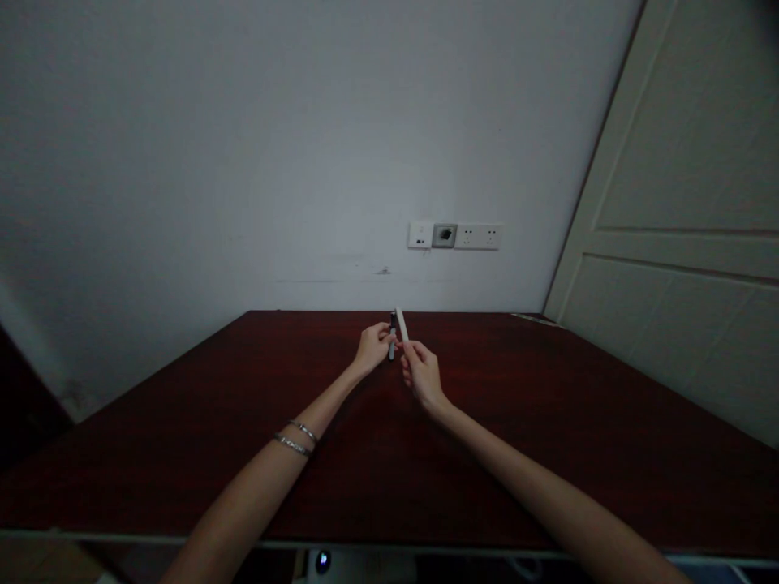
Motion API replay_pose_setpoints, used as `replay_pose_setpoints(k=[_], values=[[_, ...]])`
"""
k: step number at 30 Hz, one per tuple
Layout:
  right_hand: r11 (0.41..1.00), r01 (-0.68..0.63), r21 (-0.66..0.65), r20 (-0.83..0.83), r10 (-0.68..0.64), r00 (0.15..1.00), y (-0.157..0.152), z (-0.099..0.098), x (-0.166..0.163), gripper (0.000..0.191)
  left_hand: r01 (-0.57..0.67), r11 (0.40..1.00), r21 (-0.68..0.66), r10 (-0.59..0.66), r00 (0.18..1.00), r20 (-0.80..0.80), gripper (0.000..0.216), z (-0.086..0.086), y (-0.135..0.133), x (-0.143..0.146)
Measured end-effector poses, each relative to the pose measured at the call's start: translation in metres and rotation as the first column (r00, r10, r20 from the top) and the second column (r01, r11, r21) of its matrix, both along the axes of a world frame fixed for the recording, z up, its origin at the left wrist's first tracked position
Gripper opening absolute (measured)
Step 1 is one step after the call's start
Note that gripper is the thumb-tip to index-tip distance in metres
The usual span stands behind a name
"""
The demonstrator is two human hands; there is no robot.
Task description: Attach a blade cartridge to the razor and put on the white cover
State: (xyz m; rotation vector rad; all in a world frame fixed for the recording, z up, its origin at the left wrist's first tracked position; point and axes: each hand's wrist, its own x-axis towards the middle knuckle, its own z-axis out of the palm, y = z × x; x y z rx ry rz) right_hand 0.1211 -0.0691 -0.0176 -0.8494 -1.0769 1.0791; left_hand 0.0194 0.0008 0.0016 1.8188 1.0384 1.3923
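My left hand [372,347] is closed on a slim, pen-like object [392,347], black at the top and grey below, held roughly upright. Close by on its right, my right hand [423,375] pinches the lower end of a long white strip [401,323]. The strip leans a little to the left, its upper end near the black top of the pen-like object. Whether the two objects touch, I cannot tell. Fingers cover part of both, and the dim light hides their exact kind.
Both arms reach over a dark red wooden table [292,373] standing against a pale wall. Above its far edge are wall sockets [479,237] and a grey outlet with a black plug [445,235]. A panelled door [682,227] borders the right side. A thin strip lies at the far right corner [535,319].
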Motion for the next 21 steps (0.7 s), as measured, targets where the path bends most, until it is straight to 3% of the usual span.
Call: replay_pose_setpoints(k=[8,15,21], values=[[0.998,-0.033,-0.057,0.037,0.035,0.999,-0.005,-0.012,0.005,0.034,0.026,0.999,-0.037,-0.024,0.998,0.065,0.012,0.002,0.002,-0.003],[0.988,0.02,0.156,0.157,-0.045,0.987,0.009,0.006,0.033,0.035,0.077,0.995,-0.066,-0.071,0.994,0.082,0.012,-0.003,0.009,-0.004],[0.976,-0.027,0.216,0.298,-0.04,0.954,0.023,0.013,0.046,0.034,0.075,0.994,-0.074,-0.072,0.996,0.048,0.015,-0.003,0.008,-0.003]])
